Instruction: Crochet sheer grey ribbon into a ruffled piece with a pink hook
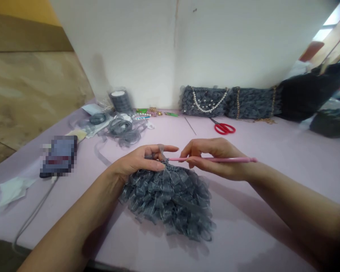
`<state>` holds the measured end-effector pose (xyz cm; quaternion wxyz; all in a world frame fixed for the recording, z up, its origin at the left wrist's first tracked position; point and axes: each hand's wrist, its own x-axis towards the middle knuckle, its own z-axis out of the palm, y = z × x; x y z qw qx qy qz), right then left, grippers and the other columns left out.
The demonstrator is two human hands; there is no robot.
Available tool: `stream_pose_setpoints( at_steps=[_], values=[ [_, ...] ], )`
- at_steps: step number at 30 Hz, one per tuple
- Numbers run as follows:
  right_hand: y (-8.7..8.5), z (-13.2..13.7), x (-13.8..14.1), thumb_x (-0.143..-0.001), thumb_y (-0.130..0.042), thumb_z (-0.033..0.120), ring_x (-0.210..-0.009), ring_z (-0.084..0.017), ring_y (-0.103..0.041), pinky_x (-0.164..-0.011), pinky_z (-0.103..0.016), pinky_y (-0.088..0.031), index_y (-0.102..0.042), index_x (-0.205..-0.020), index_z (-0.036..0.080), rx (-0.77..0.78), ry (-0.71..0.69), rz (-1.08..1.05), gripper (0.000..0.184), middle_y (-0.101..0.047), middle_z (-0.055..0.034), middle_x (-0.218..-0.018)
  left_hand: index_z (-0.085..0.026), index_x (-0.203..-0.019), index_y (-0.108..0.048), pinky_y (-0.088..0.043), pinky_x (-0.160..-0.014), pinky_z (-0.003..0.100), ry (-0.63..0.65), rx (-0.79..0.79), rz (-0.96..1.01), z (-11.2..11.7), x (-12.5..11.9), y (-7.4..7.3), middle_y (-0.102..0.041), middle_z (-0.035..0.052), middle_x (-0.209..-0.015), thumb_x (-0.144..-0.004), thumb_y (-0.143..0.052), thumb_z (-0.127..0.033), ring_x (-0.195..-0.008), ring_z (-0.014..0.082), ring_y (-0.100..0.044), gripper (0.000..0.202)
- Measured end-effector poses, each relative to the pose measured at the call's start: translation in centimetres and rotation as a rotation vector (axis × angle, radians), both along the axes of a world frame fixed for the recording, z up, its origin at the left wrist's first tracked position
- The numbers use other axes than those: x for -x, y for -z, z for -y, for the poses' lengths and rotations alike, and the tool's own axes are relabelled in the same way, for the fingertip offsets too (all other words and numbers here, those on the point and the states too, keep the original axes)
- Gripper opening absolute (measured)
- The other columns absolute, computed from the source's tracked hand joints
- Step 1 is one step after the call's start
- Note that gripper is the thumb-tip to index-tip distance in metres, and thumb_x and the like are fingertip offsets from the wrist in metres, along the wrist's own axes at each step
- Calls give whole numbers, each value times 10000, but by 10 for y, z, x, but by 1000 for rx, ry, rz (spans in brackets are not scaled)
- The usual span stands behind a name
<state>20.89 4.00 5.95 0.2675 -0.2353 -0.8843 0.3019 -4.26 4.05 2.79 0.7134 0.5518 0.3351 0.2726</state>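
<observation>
Head view: left hand (133,162) pinches the top of a ruffled grey ribbon piece (167,200) between thumb and fingers, with a ribbon strand looped up over the index finger. Right hand (215,158) is pressed closed around a pink crochet hook (212,159), held between thumb and index, other fingers curled under. Hook tip sits at the left hand's fingers, right at the top edge of the piece.

Ruffled piece hangs from the left hand, its lower ruffles resting on a lilac table (243,139). Relative to it: loose grey ribbon (121,132) and a ribbon spool (120,101) lie far side, to the left. Red scissors (223,128) and a thin needle (189,125) are far side, to the right. A grey bag with pearl trim (206,101) lies behind those, against the wall. Pixelated object (59,155) to the left, probably a phone.
</observation>
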Motion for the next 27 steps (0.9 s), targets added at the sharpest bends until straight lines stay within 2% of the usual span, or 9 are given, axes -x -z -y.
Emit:
stream_pose_setpoints(
  at_steps=[5, 8, 14, 17, 21, 24, 27],
  values=[
    [-1, 2, 1, -929, -542, 309, -712, -132, -630, -600, -241, -453, -632, -775, 183, 135, -20, -64, 218, -694, -46, -819, -240, -1228, -655, -439, -663, 204, 58, -44, -25, 0, 4, 1, -563, 5, -805, -702, -780, -231, -729, 114, -554, 540],
    [4, 1, 2, -933, -537, 320, -684, -127, -625, -578, -236, -448, -644, -781, 180, 221, 3, -108, 233, -695, -38, -772, -237, -1221, -658, -442, -645, 210, 66, -54, -41, 1, 5, -2, -570, 11, -811, -700, -782, -234, -722, 120, -556, 535],
    [27, -5, 12, -936, -550, 329, -698, -127, -650, -638, -254, -501, -648, -757, 168, 421, 56, -304, 260, -688, -27, -728, -263, -1193, -668, -444, -632, 204, 48, -65, -54, 2, 4, -5, -585, -6, -798, -721, -765, -211, -702, 104, -565, 485],
    [37, -7, 15, -931, -567, 333, -729, -136, -661, -658, -260, -512, -640, -744, 169, 447, 76, -351, 259, -682, -21, -703, -252, -1222, -646, -451, -634, 208, 35, -48, -52, 1, 4, -5, -585, -12, -799, -720, -766, -209, -697, 100, -566, 518],
    [33, -7, 13, -943, -549, 322, -793, -144, -669, -668, -246, -505, -644, -773, 170, 366, 56, -324, 247, -683, -30, -733, -237, -1241, -630, -440, -633, 200, 34, -39, -40, 0, 4, -4, -554, -25, -779, -723, -762, -201, -694, 92, -547, 535],
    [23, -4, 9, -947, -537, 285, -731, -119, -641, -625, -224, -475, -657, -868, 157, 180, 19, -204, 193, -682, -42, -798, -230, -1250, -624, -418, -616, 196, 44, -35, -28, -1, 6, -4, -532, -28, -762, -730, -752, -203, -678, 88, -522, 536],
    [13, -1, 7, -937, -545, 267, -646, -103, -597, -579, -221, -437, -656, -949, 146, 11, -20, -101, 164, -657, -28, -752, -224, -1265, -610, -418, -620, 213, 75, -6, -39, 0, 8, -4, -561, -11, -790, -737, -734, -215, -675, 98, -524, 542]
  ],
)
